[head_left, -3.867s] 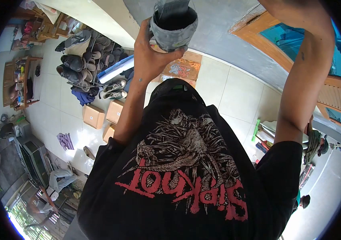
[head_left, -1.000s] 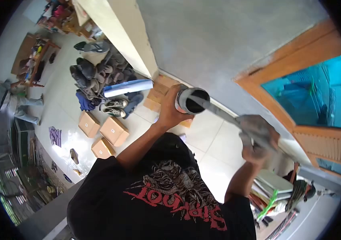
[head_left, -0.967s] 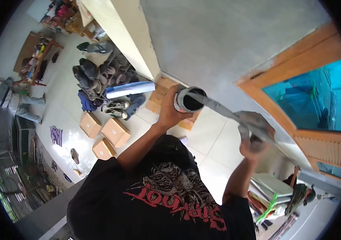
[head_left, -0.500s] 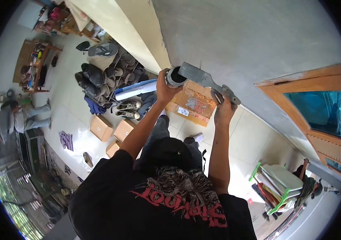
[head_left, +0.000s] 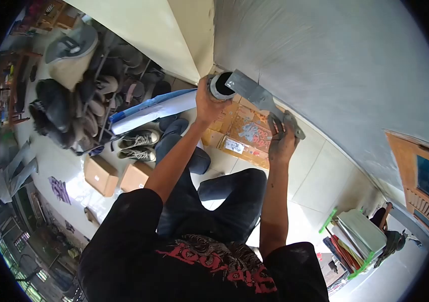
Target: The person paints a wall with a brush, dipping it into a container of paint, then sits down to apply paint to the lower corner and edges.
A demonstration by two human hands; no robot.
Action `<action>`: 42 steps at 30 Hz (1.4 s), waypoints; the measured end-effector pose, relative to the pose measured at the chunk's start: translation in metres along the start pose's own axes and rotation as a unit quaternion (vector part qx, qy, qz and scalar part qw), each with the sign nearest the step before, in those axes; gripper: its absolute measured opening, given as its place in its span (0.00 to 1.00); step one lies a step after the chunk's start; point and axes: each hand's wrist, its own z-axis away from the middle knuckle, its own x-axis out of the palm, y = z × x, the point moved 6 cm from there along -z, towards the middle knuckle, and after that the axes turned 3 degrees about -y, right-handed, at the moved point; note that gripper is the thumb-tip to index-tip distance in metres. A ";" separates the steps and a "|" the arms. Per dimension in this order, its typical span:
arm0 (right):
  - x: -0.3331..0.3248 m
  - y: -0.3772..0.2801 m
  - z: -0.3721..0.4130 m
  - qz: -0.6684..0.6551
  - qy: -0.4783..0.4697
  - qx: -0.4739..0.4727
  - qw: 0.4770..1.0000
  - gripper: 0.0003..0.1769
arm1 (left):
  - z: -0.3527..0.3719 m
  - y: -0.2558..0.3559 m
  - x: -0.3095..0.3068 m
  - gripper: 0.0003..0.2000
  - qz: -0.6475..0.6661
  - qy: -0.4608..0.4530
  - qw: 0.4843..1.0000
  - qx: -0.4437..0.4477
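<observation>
My left hand [head_left: 208, 104] is wrapped round a grey-smeared round container [head_left: 220, 87], its dark opening turned toward the camera. In my right hand [head_left: 283, 140] is a wide flat scraper [head_left: 252, 92], gripped by its handle. The scraper's blade tip lies over the right edge of the container's opening. Both hands are above a flattened cardboard sheet [head_left: 248, 132] on the tiled floor, close to the corner of the grey wall [head_left: 320, 55].
At the left stands a rack of shoes [head_left: 91, 95], with a blue and white roll [head_left: 154, 111], sneakers [head_left: 139, 146] and cardboard boxes [head_left: 100, 175] nearby. A green-edged rack [head_left: 360, 234] is at the lower right. Another person [head_left: 10, 171] is at the far left.
The view has come lower and closer to the wall corner, and my legs now show bent. The shoe rack appears larger and further left. Both hands keep hold of the container and scraper.
</observation>
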 end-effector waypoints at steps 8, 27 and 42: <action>-0.054 0.101 -0.070 0.090 -0.080 -0.136 0.983 0.15 | 0.017 -0.150 0.047 0.41 0.007 -0.003 0.999 0.041; -0.075 0.335 -0.215 -0.055 -0.054 0.049 0.996 0.15 | 0.103 -0.307 0.065 0.42 0.004 0.029 0.997 -0.067; -0.054 0.352 -0.245 0.291 -0.011 -0.075 0.954 0.40 | 0.121 -0.294 0.063 0.42 -0.055 0.062 0.993 -0.083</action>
